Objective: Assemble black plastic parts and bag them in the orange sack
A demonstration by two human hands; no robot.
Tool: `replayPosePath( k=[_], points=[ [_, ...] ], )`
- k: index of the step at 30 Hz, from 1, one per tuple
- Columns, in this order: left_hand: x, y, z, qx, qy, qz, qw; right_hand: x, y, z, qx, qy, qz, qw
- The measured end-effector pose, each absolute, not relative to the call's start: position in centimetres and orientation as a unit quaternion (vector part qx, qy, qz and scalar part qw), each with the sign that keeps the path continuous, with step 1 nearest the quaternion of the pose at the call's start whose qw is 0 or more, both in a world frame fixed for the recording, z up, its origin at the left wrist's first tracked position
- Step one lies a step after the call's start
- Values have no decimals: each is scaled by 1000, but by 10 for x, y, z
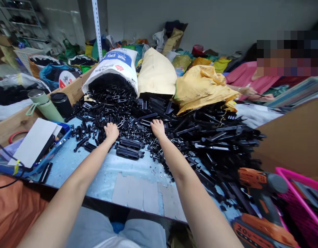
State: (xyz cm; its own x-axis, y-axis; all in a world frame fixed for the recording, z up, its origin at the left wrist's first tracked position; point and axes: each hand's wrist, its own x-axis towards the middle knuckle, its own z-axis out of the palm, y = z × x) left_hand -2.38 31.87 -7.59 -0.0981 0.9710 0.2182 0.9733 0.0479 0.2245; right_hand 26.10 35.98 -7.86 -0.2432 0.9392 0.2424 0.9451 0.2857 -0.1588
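My left hand (112,132) reaches into a heap of small black parts (96,112), with its fingers curled down among them. Whatever those fingers hold is hidden. My right hand (158,128) is at the edge of the longer black pieces, fingers bent and closed; what they grip cannot be made out. Between and below my hands lie many small screws (138,129). Just in front of them, several long black bar-shaped parts (129,148) rest side by side on the blue tabletop (104,181).
Open sacks, one white (114,65), one cream (157,74) and one yellow (200,86), lie behind the heap. An orange cordless drill (262,206) stands at right beside a pink basket (300,193). At left are a blue tray (63,134) and a green flask (45,105). A co-worker (252,77) sits far right.
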Motion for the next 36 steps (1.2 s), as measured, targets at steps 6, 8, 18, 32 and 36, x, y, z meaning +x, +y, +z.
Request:
replayPosePath(
  k=[6,8,18,32,36],
  points=[
    [-30,265,-57,-688,-580,-435,-16,259,328,-67,-607,-743,145,243],
    [-26,224,-54,-727,-522,-439,-82,254,294,-65,-541,-693,327,346],
    [-17,67,-96,-793,-474,-289,-249,200,110,-89,-572,-747,216,260],
    [-6,49,-80,-574,-516,-420,-478,161,65,-92,-475,-616,525,345],
    [-2,50,-67,-638,-495,-446,-386,164,61,-82,-409,-541,617,399]
  ],
)
